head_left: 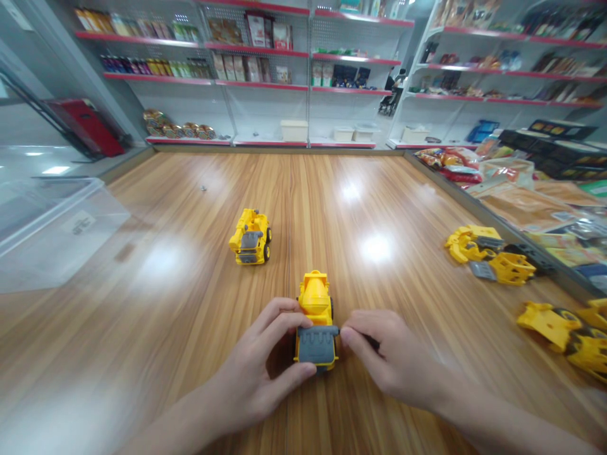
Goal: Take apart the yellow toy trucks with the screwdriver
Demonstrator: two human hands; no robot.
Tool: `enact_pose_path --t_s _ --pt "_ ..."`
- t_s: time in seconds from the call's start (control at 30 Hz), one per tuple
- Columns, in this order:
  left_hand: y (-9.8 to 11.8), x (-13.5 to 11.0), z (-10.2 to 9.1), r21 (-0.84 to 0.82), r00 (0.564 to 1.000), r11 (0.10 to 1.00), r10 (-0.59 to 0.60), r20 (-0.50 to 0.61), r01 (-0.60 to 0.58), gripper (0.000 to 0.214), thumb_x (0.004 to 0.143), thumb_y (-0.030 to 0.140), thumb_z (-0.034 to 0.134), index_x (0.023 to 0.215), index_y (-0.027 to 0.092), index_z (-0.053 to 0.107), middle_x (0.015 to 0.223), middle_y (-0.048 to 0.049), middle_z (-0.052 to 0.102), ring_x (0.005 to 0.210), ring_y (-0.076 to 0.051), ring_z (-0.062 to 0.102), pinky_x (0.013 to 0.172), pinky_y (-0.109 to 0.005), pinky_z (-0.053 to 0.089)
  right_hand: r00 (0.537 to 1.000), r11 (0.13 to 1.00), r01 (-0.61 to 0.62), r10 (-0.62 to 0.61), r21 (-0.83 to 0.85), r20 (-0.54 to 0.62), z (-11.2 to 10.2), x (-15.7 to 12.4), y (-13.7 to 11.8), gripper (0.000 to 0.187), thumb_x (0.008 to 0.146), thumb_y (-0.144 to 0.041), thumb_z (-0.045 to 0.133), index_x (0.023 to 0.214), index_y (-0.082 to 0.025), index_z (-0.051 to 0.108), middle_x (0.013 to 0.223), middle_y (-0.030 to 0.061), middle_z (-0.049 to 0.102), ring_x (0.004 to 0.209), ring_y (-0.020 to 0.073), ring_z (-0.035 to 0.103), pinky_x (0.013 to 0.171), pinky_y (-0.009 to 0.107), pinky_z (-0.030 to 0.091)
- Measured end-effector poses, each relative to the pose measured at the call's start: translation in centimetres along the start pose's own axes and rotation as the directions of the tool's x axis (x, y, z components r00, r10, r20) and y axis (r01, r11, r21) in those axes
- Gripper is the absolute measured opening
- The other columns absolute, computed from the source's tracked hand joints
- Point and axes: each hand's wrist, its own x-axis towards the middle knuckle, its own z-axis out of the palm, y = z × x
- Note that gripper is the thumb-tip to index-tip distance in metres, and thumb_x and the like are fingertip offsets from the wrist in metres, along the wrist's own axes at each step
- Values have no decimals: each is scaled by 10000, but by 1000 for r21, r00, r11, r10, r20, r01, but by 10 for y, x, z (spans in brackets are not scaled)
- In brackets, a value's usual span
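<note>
A yellow toy cement mixer truck (315, 296) with a grey windshield piece stands on the wooden table in front of me. My left hand (265, 360) grips it from the left side, fingertips by the drum and thumb at the front end. On the other side, my right hand (389, 347) has thumb and forefinger pinched together close to the right end of the grey piece. What the pinch holds is hidden; a bit of something dark shows under those fingers. Farther off to the left stands a yellow toy crane truck (251, 239) on its wheels.
Loose yellow toy vehicle parts (515, 268) lie at the right, with more yellow parts (550, 325) nearer me. A clear plastic bin (71, 221) sits at the left. Bagged packages (521, 196) line the right edge. Stocked shelves (260, 88) stand behind the table (294, 189).
</note>
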Motion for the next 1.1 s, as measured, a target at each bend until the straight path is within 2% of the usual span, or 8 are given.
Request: enact_pose_path --t_s 0.23,0.4,0.53,0.7,0.83,0.93,1.03,1.1 --pt "1 -1 0 -19 1000 1000 14 -10 -15 384 896 209 625 1230 282 449 1249 -57 417 1206 -217 448 998 -367 421 986 973 131 -148 -188 -74 4 -5 4 256 969 -171 443 718 -168 494 682 -4 499 611 117 449 581 273 292" --pt "0 0 1 -29 1000 1000 2 -5 -3 388 900 211 622 1237 289 444 1251 -50 406 1209 -208 439 1005 -361 414 985 962 122 -148 -243 -94 4 -5 3 240 966 -162 447 733 -172 504 690 1 509 618 126 460 582 282 293" --pt "0 1 1 -31 1000 999 6 -9 -7 381 906 209 614 1237 294 445 1249 -44 404 1207 -199 434 1008 -348 404 985 964 115 -142 -239 -98 2 -5 2 226 962 -162 458 747 -174 524 695 1 520 618 129 473 581 281 304" --pt "1 0 1 -35 1000 999 12 17 -11 391 898 213 623 1236 293 444 1260 -46 401 1223 -205 428 1021 -348 405 985 983 106 -124 -148 -118 4 -4 4 98 893 -99 504 866 -174 563 791 15 586 700 143 550 629 272 367" --pt "1 0 1 -28 1000 1000 14 13 -13 394 897 209 623 1235 299 442 1254 -48 407 1220 -208 435 1024 -354 412 989 989 113 -121 -99 -82 3 -2 2 88 883 -132 506 870 -164 587 795 34 587 700 156 553 623 278 384" --pt "1 1 1 -25 1000 1000 5 20 -5 394 895 216 628 1234 299 445 1245 -49 417 1205 -211 449 1013 -358 421 991 989 121 -125 -85 -47 0 -3 -1 142 903 -176 476 824 -155 593 751 41 556 665 161 524 601 290 373" --pt "2 0 1 -18 1000 1000 -1 29 1 389 892 219 633 1227 293 450 1250 -51 420 1210 -215 450 1020 -363 415 990 988 118 -124 -95 -63 -2 -4 -3 218 925 -163 442 741 -163 559 691 26 523 615 147 493 570 284 347" --pt "2 -1 0 -16 1000 1000 0 26 1 393 890 219 635 1230 292 450 1256 -54 419 1216 -220 446 1021 -366 413 987 987 129 -137 -98 -84 -1 -5 -2 200 924 -147 455 754 -164 559 702 27 536 627 146 502 575 281 351"
